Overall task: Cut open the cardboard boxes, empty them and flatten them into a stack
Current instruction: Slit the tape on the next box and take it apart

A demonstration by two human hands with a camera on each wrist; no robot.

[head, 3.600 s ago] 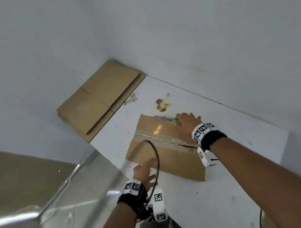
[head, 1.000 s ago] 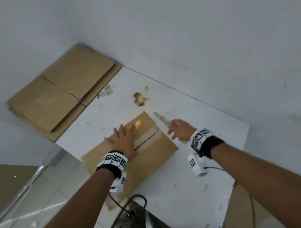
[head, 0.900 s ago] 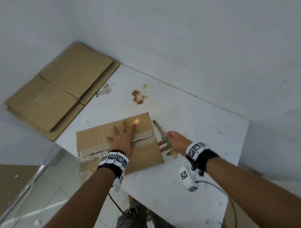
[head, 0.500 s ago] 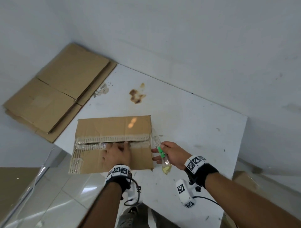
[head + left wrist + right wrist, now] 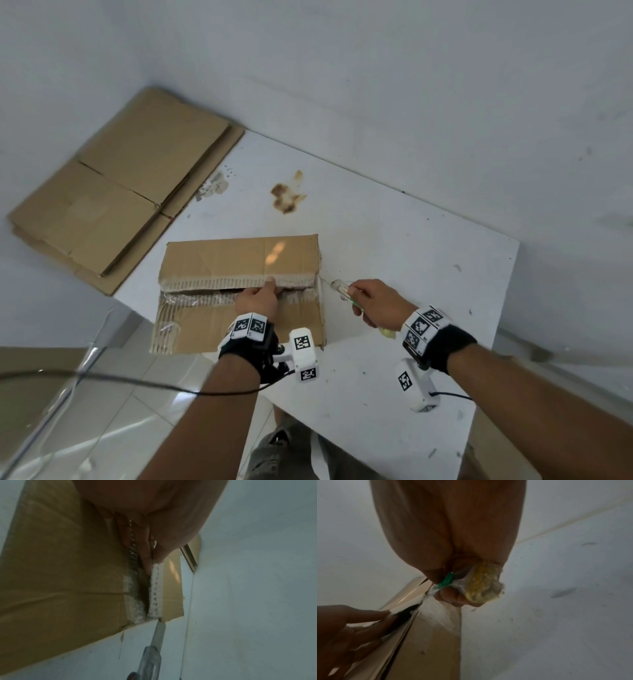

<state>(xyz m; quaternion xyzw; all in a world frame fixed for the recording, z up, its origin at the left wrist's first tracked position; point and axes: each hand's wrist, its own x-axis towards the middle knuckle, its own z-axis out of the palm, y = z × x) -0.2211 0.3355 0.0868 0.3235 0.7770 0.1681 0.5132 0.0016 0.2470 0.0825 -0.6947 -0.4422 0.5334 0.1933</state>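
On top of the white table point(image 5: 394, 246), largest to smallest:

1. White table, scuffed, pushed into a corner of pale walls; a brown stain point(image 5: 286, 198) marks its far part.

2. Flattened cardboard stack point(image 5: 116, 188), several sheets lying flat, just beyond the table's far left corner; whether it touches the table edge cannot be told.

3. Cardboard box point(image 5: 239, 257), lying on the near left part of the table, its near left corner overhanging the edge. The top seam is split along its length, with a dark gap between the two flaps. Clear tape point(image 5: 178, 303) clings, torn and wrinkled, along the seam and down the right end.

4. Left hand point(image 5: 257, 301), on top of the box at the middle of the seam. Fingers point(image 5: 145, 559) are tucked into the gap, thumb on the raised edge of the far flap; it grips that flap.

5. Right hand point(image 5: 376, 301), just beside the box's right end, above the table. Fingers are curled round a utility knife point(image 5: 346, 293).

6. Utility knife, clear handle with a green slider point(image 5: 446, 582); its blade point(image 5: 158, 634) points at the right end of the seam, tip at the flap corner. A yellowish wad of tape point(image 5: 481, 584) sits at the butt of the handle.
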